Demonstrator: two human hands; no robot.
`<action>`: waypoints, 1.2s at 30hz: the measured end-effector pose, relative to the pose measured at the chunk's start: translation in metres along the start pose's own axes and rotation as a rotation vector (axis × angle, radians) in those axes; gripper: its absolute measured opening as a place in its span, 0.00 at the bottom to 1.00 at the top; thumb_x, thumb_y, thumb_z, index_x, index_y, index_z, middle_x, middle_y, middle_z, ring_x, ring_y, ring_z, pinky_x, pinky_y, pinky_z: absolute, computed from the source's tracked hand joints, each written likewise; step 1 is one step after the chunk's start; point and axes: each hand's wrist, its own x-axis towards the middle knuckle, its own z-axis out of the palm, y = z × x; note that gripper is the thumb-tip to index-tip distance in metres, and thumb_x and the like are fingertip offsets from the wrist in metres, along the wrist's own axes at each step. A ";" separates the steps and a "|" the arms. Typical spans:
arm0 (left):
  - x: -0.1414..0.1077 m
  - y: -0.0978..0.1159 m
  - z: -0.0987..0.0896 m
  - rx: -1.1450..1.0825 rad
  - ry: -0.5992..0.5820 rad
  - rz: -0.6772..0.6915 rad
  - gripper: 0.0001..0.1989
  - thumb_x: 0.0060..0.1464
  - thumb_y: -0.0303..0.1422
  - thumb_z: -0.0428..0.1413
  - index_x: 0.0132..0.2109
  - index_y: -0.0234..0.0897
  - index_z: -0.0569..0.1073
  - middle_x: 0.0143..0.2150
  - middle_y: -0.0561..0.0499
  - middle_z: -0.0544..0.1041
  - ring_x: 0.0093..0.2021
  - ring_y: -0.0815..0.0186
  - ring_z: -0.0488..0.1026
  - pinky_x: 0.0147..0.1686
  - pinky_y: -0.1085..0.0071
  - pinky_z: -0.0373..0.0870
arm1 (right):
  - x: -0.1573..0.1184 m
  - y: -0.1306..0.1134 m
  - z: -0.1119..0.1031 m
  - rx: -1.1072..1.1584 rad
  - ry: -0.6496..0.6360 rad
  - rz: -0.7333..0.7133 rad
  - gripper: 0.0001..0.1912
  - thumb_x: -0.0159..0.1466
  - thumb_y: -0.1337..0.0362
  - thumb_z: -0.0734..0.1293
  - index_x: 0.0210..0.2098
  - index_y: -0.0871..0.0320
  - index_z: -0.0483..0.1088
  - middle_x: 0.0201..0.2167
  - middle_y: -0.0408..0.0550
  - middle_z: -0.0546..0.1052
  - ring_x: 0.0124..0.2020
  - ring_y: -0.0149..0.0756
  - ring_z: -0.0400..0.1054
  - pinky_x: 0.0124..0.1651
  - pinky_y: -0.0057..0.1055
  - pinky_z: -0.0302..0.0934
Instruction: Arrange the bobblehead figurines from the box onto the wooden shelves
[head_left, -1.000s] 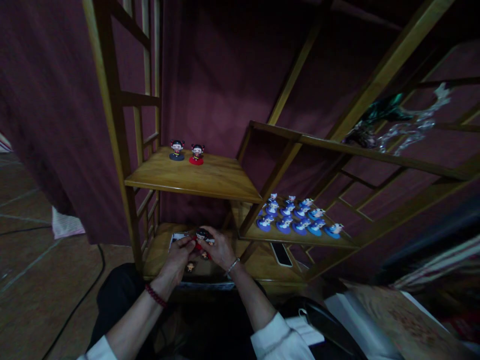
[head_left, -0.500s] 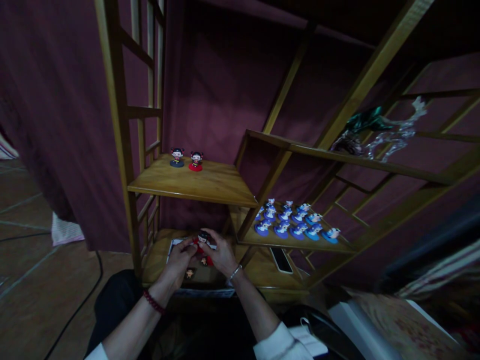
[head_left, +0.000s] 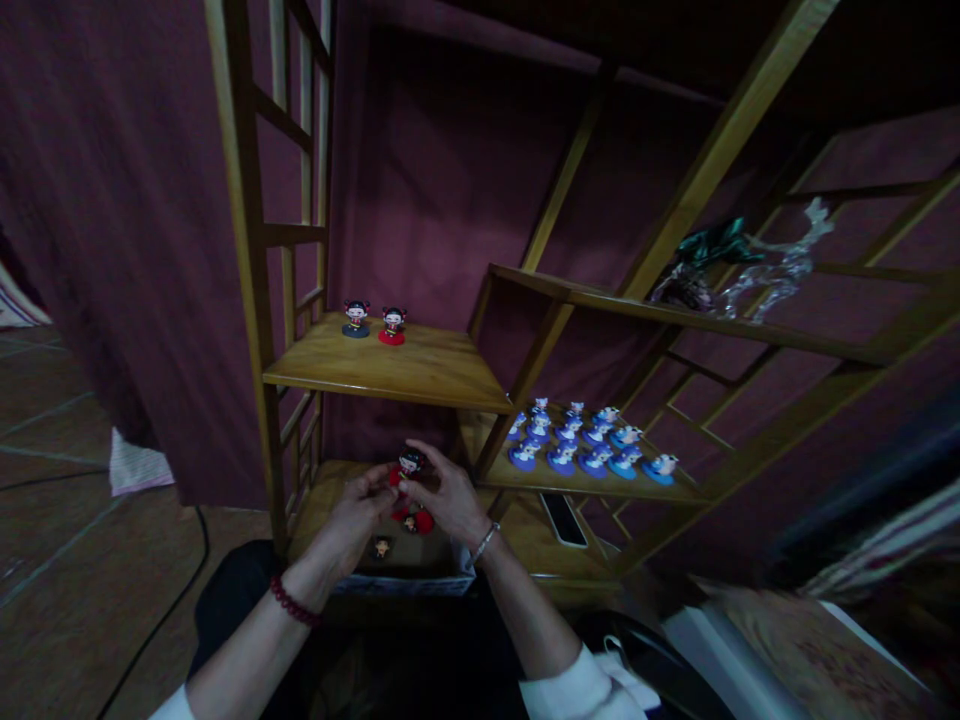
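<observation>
Between my two hands is a small figurine [head_left: 409, 462] with black hair and red clothing, above an open box [head_left: 405, 585]. My left hand [head_left: 358, 515] pinches its lower left side, and a beaded red bracelet circles that wrist. On the figurine's right, my right hand [head_left: 448, 500] grips it with thumb and fingers. Below them in the box lie a red figurine [head_left: 420, 521] and a small brown-haired figurine [head_left: 382, 547]. Two similar figurines stand on the shelf above, one on a dark base [head_left: 355, 318] and one on a red base [head_left: 392, 326].
Several blue and purple figurines [head_left: 562, 456] stand in rows on the right shelf [head_left: 495, 465]. A phone [head_left: 563, 520] lies on the lower board. Higher up stands a clear deer ornament [head_left: 772, 270]. A wooden post [head_left: 244, 230] edges the left side.
Both hands have lifted the figurine slightly, and its face shows more clearly. The view has shifted a little. The figurines on the shelves stay in place.
</observation>
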 end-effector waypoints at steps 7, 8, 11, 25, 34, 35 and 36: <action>-0.013 0.019 0.009 -0.014 -0.034 0.034 0.18 0.38 0.29 0.64 0.41 0.31 0.74 0.40 0.44 0.77 0.39 0.65 0.73 0.44 0.68 0.68 | -0.001 -0.026 -0.013 0.063 -0.042 -0.061 0.31 0.54 0.63 0.68 0.57 0.50 0.58 0.50 0.46 0.70 0.47 0.35 0.67 0.50 0.35 0.63; -0.015 0.022 0.010 -0.017 -0.038 0.040 0.18 0.39 0.28 0.63 0.41 0.31 0.74 0.40 0.45 0.77 0.39 0.65 0.73 0.44 0.68 0.68 | -0.001 -0.031 -0.016 0.074 -0.048 -0.070 0.32 0.54 0.63 0.68 0.57 0.50 0.57 0.52 0.46 0.69 0.49 0.36 0.66 0.50 0.36 0.63; -0.021 0.032 0.015 -0.017 -0.056 0.057 0.17 0.40 0.27 0.63 0.42 0.31 0.74 0.40 0.45 0.77 0.39 0.65 0.74 0.44 0.69 0.69 | -0.001 -0.042 -0.022 0.103 -0.064 -0.076 0.34 0.54 0.63 0.69 0.58 0.50 0.56 0.52 0.47 0.69 0.50 0.37 0.65 0.51 0.37 0.63; -0.031 0.065 0.033 0.073 -0.181 0.149 0.20 0.43 0.30 0.62 0.46 0.33 0.72 0.43 0.45 0.77 0.40 0.65 0.74 0.44 0.68 0.69 | 0.011 -0.080 -0.046 0.243 -0.072 -0.150 0.32 0.53 0.65 0.70 0.56 0.54 0.58 0.47 0.47 0.72 0.46 0.35 0.69 0.51 0.34 0.65; -0.024 0.093 0.048 0.267 -0.144 0.278 0.21 0.39 0.30 0.63 0.44 0.30 0.72 0.29 0.50 0.77 0.28 0.69 0.73 0.32 0.72 0.70 | 0.035 -0.097 -0.063 0.244 -0.111 -0.194 0.32 0.51 0.65 0.70 0.54 0.54 0.60 0.46 0.48 0.72 0.45 0.34 0.69 0.52 0.34 0.64; -0.023 0.096 0.049 0.278 -0.138 0.295 0.20 0.39 0.30 0.63 0.43 0.30 0.73 0.29 0.50 0.76 0.27 0.69 0.73 0.31 0.72 0.70 | 0.038 -0.099 -0.065 0.244 -0.124 -0.201 0.32 0.51 0.65 0.70 0.54 0.55 0.59 0.46 0.48 0.72 0.45 0.33 0.70 0.52 0.34 0.64; -0.021 0.098 0.050 0.286 -0.134 0.310 0.20 0.39 0.30 0.63 0.43 0.30 0.73 0.29 0.51 0.76 0.27 0.70 0.73 0.31 0.72 0.70 | 0.041 -0.101 -0.067 0.245 -0.137 -0.206 0.32 0.52 0.65 0.70 0.54 0.55 0.59 0.46 0.48 0.72 0.45 0.33 0.70 0.52 0.35 0.64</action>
